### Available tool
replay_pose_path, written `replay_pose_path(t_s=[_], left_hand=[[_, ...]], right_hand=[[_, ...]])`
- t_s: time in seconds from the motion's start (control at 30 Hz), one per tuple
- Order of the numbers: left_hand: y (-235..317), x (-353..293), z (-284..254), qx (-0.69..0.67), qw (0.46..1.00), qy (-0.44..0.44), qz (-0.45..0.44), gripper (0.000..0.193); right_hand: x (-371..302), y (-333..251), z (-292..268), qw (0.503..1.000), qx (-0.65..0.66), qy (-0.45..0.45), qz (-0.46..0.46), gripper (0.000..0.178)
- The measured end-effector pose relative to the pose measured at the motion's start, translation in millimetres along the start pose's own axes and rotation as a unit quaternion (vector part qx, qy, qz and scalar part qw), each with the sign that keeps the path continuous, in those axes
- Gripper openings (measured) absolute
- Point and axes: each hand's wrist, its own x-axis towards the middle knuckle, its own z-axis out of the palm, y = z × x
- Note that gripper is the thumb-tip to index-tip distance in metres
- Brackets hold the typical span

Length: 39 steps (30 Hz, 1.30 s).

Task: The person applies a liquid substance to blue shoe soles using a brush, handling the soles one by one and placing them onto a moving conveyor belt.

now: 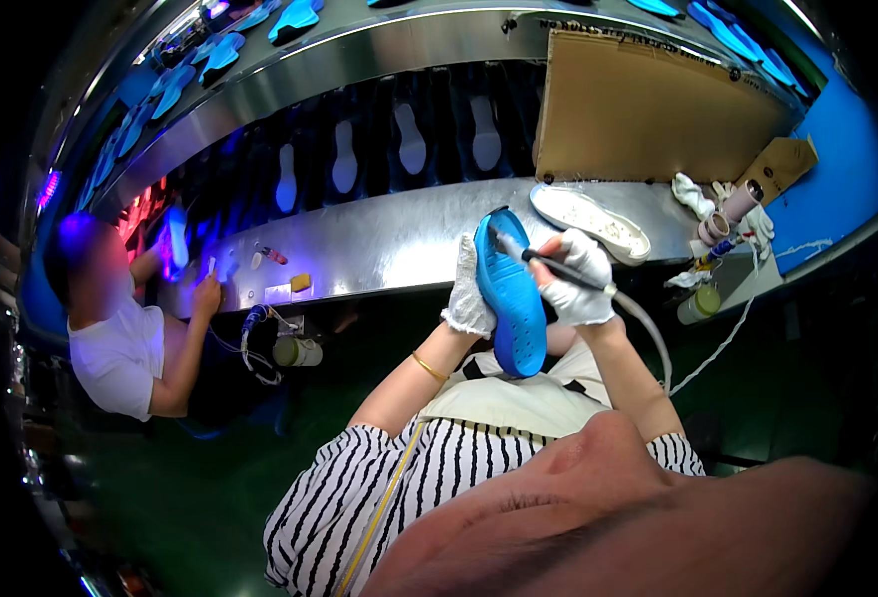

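Note:
A blue shoe sole (516, 316) with small holes toward its near end is tilted up in front of my body. My left hand (470, 298), in a whitish glove, grips it along its left side. In my right hand (583, 298), gloved with the fingertips bare, is a dark-handled brush (542, 260) fed by a clear hose (648, 326). The brush tip lies over the far end of the sole's inner face; whether it touches cannot be made out. On the metal bench just beyond, a white sole (593, 223) lies by itself.
A metal bench (389, 234) runs across, with a cardboard sheet (648, 114) upright behind it. Rolls (743, 201), rags and a jar (699, 304) stand at right. Soles ride on a dark conveyor (444, 129); blue ones lie above. A co-worker (125, 343) sits at left.

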Motion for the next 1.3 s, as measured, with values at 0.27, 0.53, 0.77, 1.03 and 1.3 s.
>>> replay_pose_path(t_s=[0.27, 0.53, 0.77, 1.03, 1.3], left_hand=[[28, -18, 6, 0.036, 0.999, -0.031, -0.015, 0.084], [33, -29, -4, 0.06, 0.994, -0.062, -0.068, 0.086], [11, -37, -20, 0.194, 0.968, -0.098, -0.122, 0.083], [24, -8, 11, 0.084, 0.986, -0.141, -0.014, 0.105], [40, 16, 11, -0.019, 0.984, -0.162, 0.065, 0.108]], right_hand=[[-23, 12, 16, 0.996, 0.06, -0.03, 0.058, 0.018], [-40, -1, 19, 0.992, 0.042, -0.086, 0.085, 0.017], [-50, 19, -10, 0.99, 0.068, -0.041, 0.117, 0.012], [-29, 10, -12, 0.982, 0.067, -0.009, 0.178, 0.009], [-10, -3, -3, 0.966, 0.171, -0.044, 0.189, 0.009]])
